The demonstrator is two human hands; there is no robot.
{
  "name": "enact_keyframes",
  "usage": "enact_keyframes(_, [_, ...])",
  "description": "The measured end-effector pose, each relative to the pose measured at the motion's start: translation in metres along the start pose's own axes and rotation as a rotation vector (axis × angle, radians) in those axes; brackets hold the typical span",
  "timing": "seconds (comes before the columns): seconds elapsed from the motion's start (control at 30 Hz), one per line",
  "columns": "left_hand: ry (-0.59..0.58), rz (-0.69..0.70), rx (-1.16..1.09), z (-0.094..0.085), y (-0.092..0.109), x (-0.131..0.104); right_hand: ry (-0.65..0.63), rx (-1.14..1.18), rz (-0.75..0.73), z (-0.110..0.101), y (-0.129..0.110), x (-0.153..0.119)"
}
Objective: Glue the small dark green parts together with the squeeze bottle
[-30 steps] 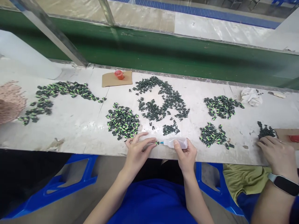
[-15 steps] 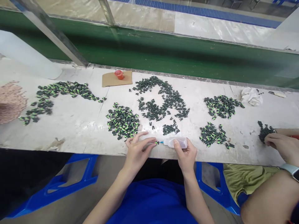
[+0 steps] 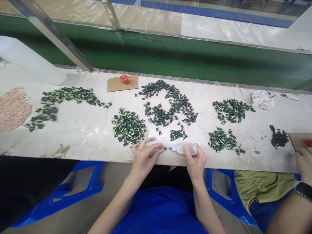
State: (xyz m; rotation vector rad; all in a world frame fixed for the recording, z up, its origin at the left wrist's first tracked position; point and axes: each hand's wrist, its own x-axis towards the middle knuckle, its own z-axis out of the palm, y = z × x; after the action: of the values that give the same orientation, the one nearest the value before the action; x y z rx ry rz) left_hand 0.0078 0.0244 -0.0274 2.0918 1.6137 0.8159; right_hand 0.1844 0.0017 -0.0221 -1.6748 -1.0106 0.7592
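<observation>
Between thumb and forefinger, my left hand [image 3: 145, 156] pinches a small black and green piece [image 3: 164, 149] just above the table's front edge. My right hand [image 3: 195, 158] is closed around a translucent squeeze bottle [image 3: 184, 148], whose thin blue tip points left at the piece, very close to it. A pile of black and green pieces [image 3: 128, 126] lies beside my left hand. Beyond my hands is a small cluster of dark pieces [image 3: 178, 134], with a larger spread of dark pieces [image 3: 180, 102] behind it.
Across the white table [image 3: 83, 136] lie more black-green piles [image 3: 232, 111], pink pieces [image 3: 14, 109], a red cup [image 3: 124, 79] on cardboard [image 3: 114, 84] and a crumpled white cloth [image 3: 263, 99]. A person's hand [image 3: 304, 164] rests at the right. A metal post [image 3: 58, 39] stands back left.
My right hand and the bottle have shifted slightly right, away from the held piece. The other person's hand has left the dark pile and moved right. The view has shifted slightly.
</observation>
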Motion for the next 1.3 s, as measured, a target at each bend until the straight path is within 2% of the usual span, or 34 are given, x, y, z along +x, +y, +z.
enact_keyframes(0.23, [0.018, -0.003, -0.006, 0.002, 0.0, -0.001, -0.045, -0.017, -0.015, -0.001, 0.005, 0.0])
enact_keyframes(0.5, [0.043, 0.001, -0.011, 0.003, -0.002, -0.002, -0.011, 0.008, -0.023, 0.0, 0.002, -0.001])
enact_keyframes(0.57, [0.034, -0.006, -0.012, 0.004, -0.002, -0.002, 0.057, 0.097, -0.023, -0.001, 0.006, -0.003])
enact_keyframes(0.67, [0.027, -0.009, -0.016, 0.004, -0.002, -0.002, 0.258, 0.281, -0.038, -0.006, 0.01, 0.0])
enact_keyframes(0.77, [0.006, -0.003, -0.01, 0.003, -0.001, -0.002, 0.369, 0.322, -0.061, -0.012, 0.009, 0.01])
enact_keyframes(0.9, [-0.035, 0.025, 0.006, 0.001, -0.002, -0.001, 0.348, 0.246, -0.145, -0.015, 0.006, 0.03])
enact_keyframes(1.03, [-0.04, 0.071, 0.031, 0.001, -0.006, -0.002, 0.285, 0.085, -0.128, -0.013, 0.01, 0.041])
enact_keyframes(1.1, [-0.034, 0.087, 0.045, 0.003, -0.008, -0.003, 0.322, -0.019, -0.197, -0.014, 0.011, 0.037])
enact_keyframes(1.23, [-0.041, 0.11, 0.052, 0.003, -0.01, -0.004, 0.649, -0.295, -0.55, -0.011, 0.004, 0.013])
enact_keyframes(1.27, [-0.046, 0.119, 0.05, 0.003, -0.01, -0.004, 0.647, -0.339, -0.614, -0.007, 0.002, 0.006])
enact_keyframes(1.3, [-0.048, 0.129, 0.047, 0.002, -0.011, -0.004, 0.571, -0.369, -0.642, -0.003, 0.0, -0.001])
